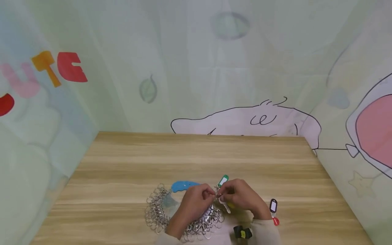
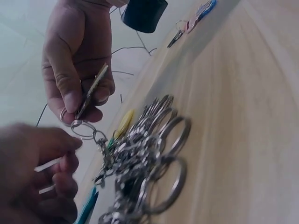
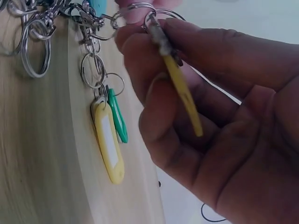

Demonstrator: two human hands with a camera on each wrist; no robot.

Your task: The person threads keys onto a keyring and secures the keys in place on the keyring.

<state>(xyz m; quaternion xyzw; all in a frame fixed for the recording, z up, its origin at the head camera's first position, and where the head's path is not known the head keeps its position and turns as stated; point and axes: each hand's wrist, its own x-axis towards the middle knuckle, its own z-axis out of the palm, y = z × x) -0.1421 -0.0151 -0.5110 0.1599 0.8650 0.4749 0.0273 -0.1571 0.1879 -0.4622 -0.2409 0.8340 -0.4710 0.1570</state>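
Observation:
In the head view my left hand [image 1: 194, 204] and right hand [image 1: 240, 195] meet over the right side of a large circle of metal key rings [image 1: 156, 211]. My right hand holds a key [image 2: 96, 86] between thumb and fingers. Through the key's head end passes a split ring [image 2: 83, 129], linked to a short chain from the bunch. Left fingertips pinch at this ring's edge. Green [image 3: 117, 116] and yellow [image 3: 110, 142] key tags hang from nearby rings. A blue curved piece [image 1: 183, 185] shows at the circle's far side, partly hidden by my left hand.
On the wooden table [image 1: 122, 153], right of my right hand, lie a black key tag [image 1: 273, 206] and a red tag [image 1: 276, 221]. A black device [image 1: 242, 232] with a yellow mark sits by the right sleeve. Printed cloth walls [image 1: 183, 68] enclose the table.

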